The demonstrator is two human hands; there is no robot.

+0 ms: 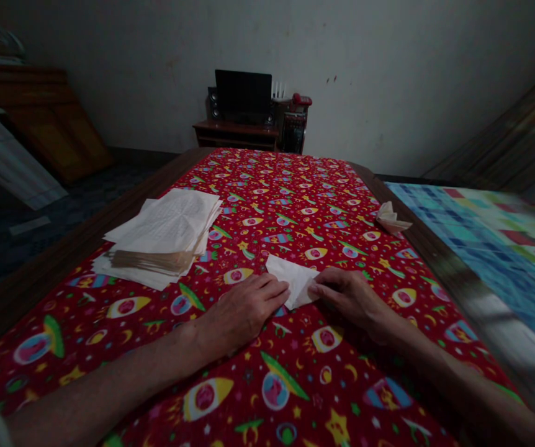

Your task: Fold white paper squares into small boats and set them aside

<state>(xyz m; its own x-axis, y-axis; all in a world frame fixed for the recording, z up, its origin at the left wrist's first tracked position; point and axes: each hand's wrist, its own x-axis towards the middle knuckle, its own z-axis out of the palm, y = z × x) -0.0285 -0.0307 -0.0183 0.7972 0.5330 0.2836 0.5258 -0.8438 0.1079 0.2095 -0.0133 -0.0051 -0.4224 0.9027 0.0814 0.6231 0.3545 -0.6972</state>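
Note:
A small white folded paper (293, 278), roughly triangular, lies on the red patterned cloth between my two hands. My left hand (259, 299) rests on its left side, palm down, fingers together and stretched out over the edge. At its right corner, my right hand (349, 293) pinches the paper between thumb and fingers. To the left sits a stack of paper sheets (169, 217), white on top with brownish edges lower down. A folded paper shape (391, 218) stands near the right edge of the table.
The red cloth (295, 385) with rockets and stars covers a dark wooden table (165, 171). Beyond it are a monitor (243, 93), a speaker and a red telephone (301, 99). A bed with a blue checked cover (476, 248) stands at right, wooden cabinets (48, 118) at left.

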